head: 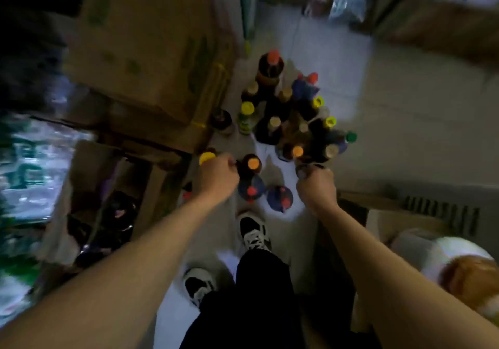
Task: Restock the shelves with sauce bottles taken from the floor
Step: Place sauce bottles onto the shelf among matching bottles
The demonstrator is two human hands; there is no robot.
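My left hand [216, 177] curls round the neck of a yellow-capped bottle [207, 158], and my right hand [314, 186] clamps a dark bottle [303, 171] by its top: 1 each, necks likely being easiest to lift. The other bottles [275, 127] stand clustered on the floor [378, 132] just beyond, right of the boxes [148, 65].

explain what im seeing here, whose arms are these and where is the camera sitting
No machine here: a person wears a camera on the head, looking down at their own arms and shoes. On the floor stands a cluster of sauce bottles with coloured caps, beside cardboard boxes. The left hand appears to grip a yellow-capped bottle by its top; the right hand seems to close round a dark bottle, but blur hides the details.
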